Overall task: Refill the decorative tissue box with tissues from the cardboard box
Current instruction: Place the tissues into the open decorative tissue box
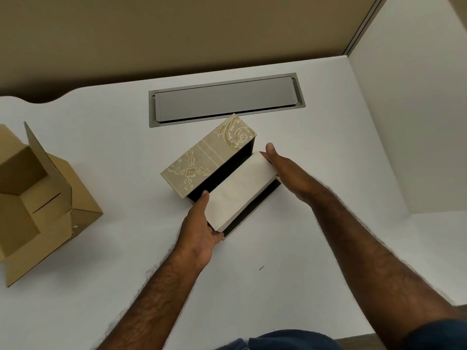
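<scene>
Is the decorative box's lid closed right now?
No, the patterned lid stands open while both hands hold the tissue stack over the black interior.

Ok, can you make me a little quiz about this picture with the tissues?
1. True or false: both hands hold the tissue stack.
2. Which side of the desk has the cardboard box? A) left B) right
3. Fill in: the decorative box's patterned lid is ____.

Key:
1. True: the left hand and right hand grip its two ends.
2. A
3. open
</scene>
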`<move>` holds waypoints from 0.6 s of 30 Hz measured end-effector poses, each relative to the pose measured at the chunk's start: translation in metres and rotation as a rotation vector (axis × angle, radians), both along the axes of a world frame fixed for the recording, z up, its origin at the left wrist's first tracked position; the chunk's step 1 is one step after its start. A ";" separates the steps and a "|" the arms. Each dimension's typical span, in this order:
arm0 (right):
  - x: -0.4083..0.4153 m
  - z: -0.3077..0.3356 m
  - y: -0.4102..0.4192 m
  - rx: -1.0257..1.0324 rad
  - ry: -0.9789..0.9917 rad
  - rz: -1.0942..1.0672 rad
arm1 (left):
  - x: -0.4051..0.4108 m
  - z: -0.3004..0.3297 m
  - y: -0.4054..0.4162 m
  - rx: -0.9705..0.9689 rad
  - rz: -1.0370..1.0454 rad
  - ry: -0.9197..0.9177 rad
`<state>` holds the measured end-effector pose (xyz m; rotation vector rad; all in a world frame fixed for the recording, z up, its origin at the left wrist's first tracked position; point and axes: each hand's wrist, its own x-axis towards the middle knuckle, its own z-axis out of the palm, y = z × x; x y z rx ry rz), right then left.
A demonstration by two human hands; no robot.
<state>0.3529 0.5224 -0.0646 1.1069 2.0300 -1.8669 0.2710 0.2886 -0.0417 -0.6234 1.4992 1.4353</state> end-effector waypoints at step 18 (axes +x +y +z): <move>-0.021 0.012 0.007 0.273 0.209 -0.193 | -0.028 0.007 -0.030 -0.124 0.109 0.393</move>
